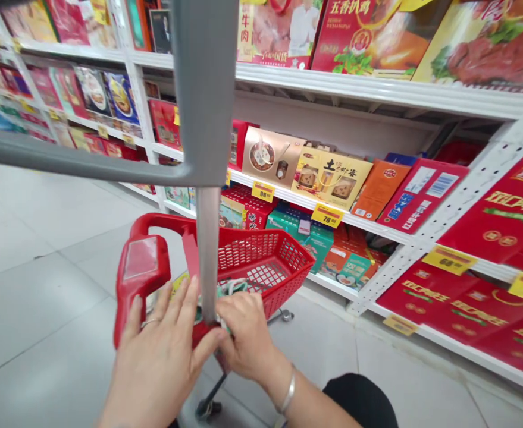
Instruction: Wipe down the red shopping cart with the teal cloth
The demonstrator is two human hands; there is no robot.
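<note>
A metal pole (208, 255) rises in front of me, carrying a grey frame (205, 89) at its top. My right hand (246, 333), wearing a bracelet at the wrist, is closed around the pole's lower end; part of the grip is hidden. Left of the pole, my left hand (158, 351) lies with its fingers stretched out, and its thumb reaches across to the right hand. Beyond both hands is a red shopping cart (243, 244) with a lattice basket. Some greenish-white cloth (234, 287) shows inside the cart, partly covered by my hands.
White shelves (377, 98) with boxed foods run along the right and back. Yellow price tags (326, 216) hang on their edges. Red boxes (479, 306) fill the lower right shelf. Pale floor tiles (47, 279) extend left. A dark knee (360, 398) shows below.
</note>
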